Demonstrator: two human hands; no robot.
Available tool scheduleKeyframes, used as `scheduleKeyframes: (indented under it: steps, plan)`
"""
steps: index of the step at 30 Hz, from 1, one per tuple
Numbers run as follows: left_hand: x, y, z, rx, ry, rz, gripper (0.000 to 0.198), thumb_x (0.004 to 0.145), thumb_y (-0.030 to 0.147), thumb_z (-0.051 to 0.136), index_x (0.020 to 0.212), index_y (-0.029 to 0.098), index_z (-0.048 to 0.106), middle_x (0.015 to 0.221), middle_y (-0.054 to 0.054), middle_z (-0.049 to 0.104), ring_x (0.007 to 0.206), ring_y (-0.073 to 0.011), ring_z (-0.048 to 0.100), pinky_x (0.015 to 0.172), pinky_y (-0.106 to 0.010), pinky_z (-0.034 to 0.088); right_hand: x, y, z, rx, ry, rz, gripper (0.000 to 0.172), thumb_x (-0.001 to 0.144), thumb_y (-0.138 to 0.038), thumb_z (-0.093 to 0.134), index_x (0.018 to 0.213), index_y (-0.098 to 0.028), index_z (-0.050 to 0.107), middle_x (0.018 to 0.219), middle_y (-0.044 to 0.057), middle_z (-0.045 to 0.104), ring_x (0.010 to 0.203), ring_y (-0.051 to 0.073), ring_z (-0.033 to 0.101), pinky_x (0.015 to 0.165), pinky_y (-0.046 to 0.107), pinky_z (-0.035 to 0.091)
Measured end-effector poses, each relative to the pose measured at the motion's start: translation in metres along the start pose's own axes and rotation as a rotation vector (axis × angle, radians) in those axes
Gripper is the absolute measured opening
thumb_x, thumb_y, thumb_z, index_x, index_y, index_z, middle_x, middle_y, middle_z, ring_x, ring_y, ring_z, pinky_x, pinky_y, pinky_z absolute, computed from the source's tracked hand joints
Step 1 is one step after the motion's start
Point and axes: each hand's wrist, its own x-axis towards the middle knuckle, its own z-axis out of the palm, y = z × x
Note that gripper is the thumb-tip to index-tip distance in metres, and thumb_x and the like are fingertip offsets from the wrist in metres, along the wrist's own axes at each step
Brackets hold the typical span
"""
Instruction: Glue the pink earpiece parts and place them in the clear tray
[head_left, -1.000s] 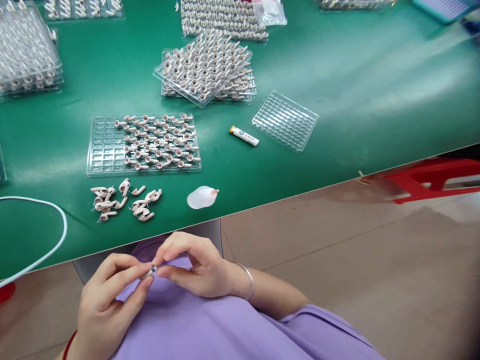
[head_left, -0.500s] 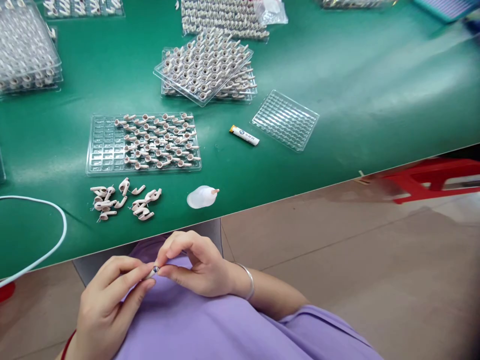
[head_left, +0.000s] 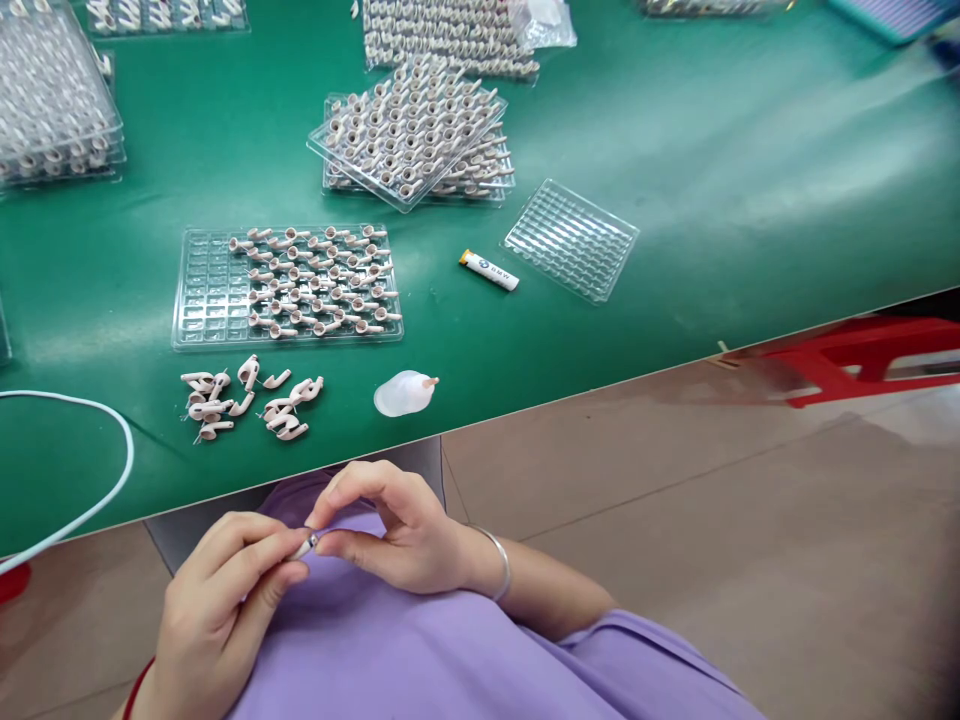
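Observation:
Close to my lap, my left hand (head_left: pixel 217 605) pinches a small white earbud shell (head_left: pixel 301 549) between thumb and fingers. A dark and shiny bit shows at the shell's end. At that same end, the thumb and forefinger of my right hand (head_left: pixel 397 530) close in on it from the right. Whether they hold a tiny part there is too small to make out. Beyond my hands, loose earbud shells (head_left: pixel 210 410) with thin wires lie in a pile on the green table. Behind them is a clear plastic tray (head_left: pixel 206 290), its right part filled with rows of such shells.
A translucent squeeze bottle (head_left: pixel 405 394) lies near the table edge. Farther back are a white tube with an orange end (head_left: pixel 489 271), a clear tray (head_left: pixel 571 240) and stacked filled trays (head_left: pixel 412 130). A white cable (head_left: pixel 124 460) curves at left; a red stool (head_left: pixel 870 355) stands right.
My right forefinger has shifted slightly left and up off the shell's end, opening a small gap to the thumb. Both hands otherwise stay in place; the table is unchanged.

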Motion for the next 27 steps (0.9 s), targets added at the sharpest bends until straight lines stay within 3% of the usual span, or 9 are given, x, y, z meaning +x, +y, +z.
scheduleKeyframes:
  steps: [14, 22, 27]
  plan:
    - [-0.0022, -0.003, 0.0006, -0.032, -0.027, -0.015, 0.022, 0.089, 0.012, 0.059, 0.107, 0.023, 0.066, 0.093, -0.001, 0.066, 0.085, -0.0119, 0.063, 0.074, -0.017, 0.05, 0.0011, 0.0004, 0.0001, 0.037, -0.026, -0.014, 0.022, 0.085, -0.011, 0.068, 0.102, -0.019, 0.055, 0.084, 0.004, 0.07, 0.076, 0.013, 0.068, 0.07, 0.025, 0.058]
    - [-0.0019, -0.0034, 0.0029, -0.154, -0.033, -0.156, 0.024, 0.089, 0.015, 0.059, 0.107, 0.028, 0.069, 0.093, 0.0, 0.068, 0.081, -0.0113, 0.066, 0.072, -0.015, 0.051, 0.0001, -0.0002, -0.0003, -0.038, -0.033, -0.052, 0.022, 0.086, -0.011, 0.066, 0.106, -0.016, 0.056, 0.085, 0.007, 0.07, 0.078, 0.014, 0.068, 0.072, 0.026, 0.058]
    - [-0.0012, -0.0029, 0.0029, -0.138, -0.026, -0.136, 0.022, 0.089, 0.016, 0.06, 0.105, 0.028, 0.069, 0.091, 0.001, 0.067, 0.08, -0.0101, 0.066, 0.072, -0.014, 0.05, 0.0016, -0.002, -0.0015, -0.062, -0.033, -0.05, 0.022, 0.086, -0.012, 0.066, 0.105, -0.015, 0.056, 0.084, 0.007, 0.071, 0.077, 0.013, 0.068, 0.073, 0.026, 0.058]
